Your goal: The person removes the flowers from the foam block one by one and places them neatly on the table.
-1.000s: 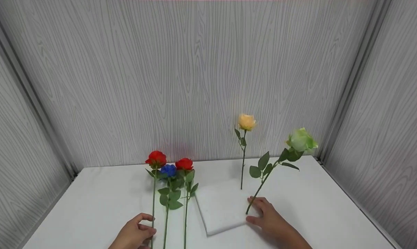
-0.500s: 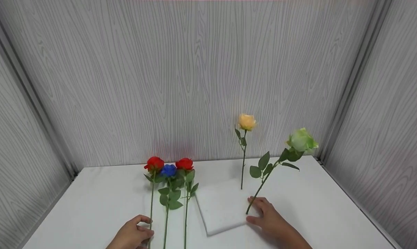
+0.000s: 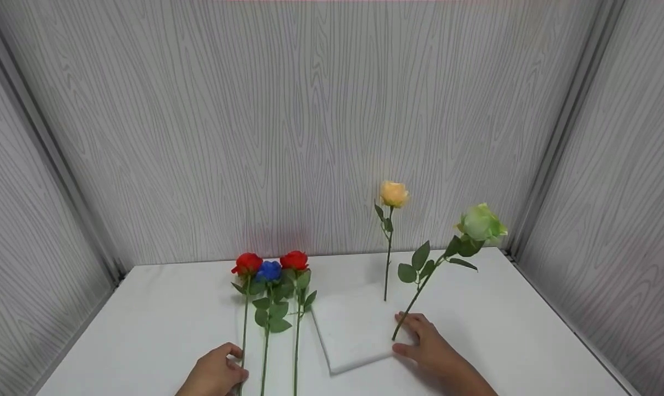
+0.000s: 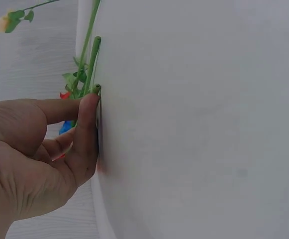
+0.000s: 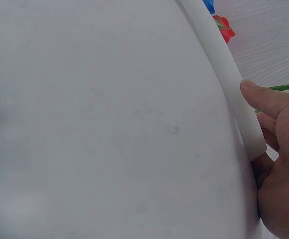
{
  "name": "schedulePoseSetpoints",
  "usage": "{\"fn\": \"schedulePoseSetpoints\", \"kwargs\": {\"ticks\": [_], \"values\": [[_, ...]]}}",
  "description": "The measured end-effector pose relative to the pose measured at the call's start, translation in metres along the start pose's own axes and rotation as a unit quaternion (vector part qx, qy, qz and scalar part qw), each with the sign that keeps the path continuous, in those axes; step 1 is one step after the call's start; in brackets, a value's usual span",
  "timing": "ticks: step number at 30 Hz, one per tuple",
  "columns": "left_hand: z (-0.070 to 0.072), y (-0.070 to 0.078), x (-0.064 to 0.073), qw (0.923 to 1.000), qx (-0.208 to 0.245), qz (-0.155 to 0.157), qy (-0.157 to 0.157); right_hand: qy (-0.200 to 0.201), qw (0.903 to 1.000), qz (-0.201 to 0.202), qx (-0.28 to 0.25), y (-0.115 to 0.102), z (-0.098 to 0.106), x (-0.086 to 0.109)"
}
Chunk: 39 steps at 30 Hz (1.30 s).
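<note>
My left hand (image 3: 213,371) pinches the lower stem of the leftmost red rose (image 3: 248,264), low over the white table. In the left wrist view, the cut end of the stem (image 4: 96,89) shows at my fingertips. A blue rose (image 3: 269,271) and a second red rose (image 3: 294,260) lie right beside it, stems pointing toward me. My right hand (image 3: 428,346) grips the near right corner of a white foam slab (image 3: 354,335), thumb against its front edge. From the slab rise a yellow rose (image 3: 394,194), almost upright, and a pale green rose (image 3: 481,223), leaning right.
The white table (image 3: 144,330) spreads out on both sides of the slab. Grey wood-grain panels stand behind it (image 3: 320,126) and at the left and right.
My left hand has lowered the leftmost red rose, so its bloom now sits nearer the table, close to the blue one. The right hand and the slab have stayed in place.
</note>
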<state>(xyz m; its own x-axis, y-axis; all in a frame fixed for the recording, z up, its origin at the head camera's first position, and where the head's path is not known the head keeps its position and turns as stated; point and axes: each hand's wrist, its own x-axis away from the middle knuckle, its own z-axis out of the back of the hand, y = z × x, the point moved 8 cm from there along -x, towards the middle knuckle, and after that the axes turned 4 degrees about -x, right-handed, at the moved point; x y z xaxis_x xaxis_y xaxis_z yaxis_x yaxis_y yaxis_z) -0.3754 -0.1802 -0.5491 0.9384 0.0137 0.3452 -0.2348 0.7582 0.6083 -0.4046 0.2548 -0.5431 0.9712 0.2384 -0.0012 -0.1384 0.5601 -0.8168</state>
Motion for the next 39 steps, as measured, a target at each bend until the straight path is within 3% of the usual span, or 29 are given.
{"fn": "schedulePoseSetpoints", "kwargs": {"ticks": [5,16,18,25,31,39], "values": [[-0.001,0.005,0.0,0.9997,-0.02,-0.012,0.003,0.001,1.0,0.002,0.004,-0.001,0.001,0.0],[0.004,0.013,-0.004,0.9967,-0.08,0.0,-0.012,0.004,0.9999,-0.013,-0.003,0.0,0.002,0.001],[0.006,0.017,-0.004,0.9964,-0.085,-0.008,-0.003,0.003,0.9999,-0.013,-0.005,0.001,0.002,0.001],[0.008,0.033,-0.003,0.9974,-0.065,-0.016,0.024,0.002,1.0,0.0,0.003,-0.001,0.001,0.001],[0.003,0.049,-0.003,0.9963,-0.04,-0.063,0.043,0.01,0.9999,-0.003,0.0,-0.002,0.001,0.0],[-0.013,0.071,-0.005,0.9962,0.005,-0.081,0.031,0.015,0.9999,0.005,-0.004,-0.003,0.002,0.001]]}}
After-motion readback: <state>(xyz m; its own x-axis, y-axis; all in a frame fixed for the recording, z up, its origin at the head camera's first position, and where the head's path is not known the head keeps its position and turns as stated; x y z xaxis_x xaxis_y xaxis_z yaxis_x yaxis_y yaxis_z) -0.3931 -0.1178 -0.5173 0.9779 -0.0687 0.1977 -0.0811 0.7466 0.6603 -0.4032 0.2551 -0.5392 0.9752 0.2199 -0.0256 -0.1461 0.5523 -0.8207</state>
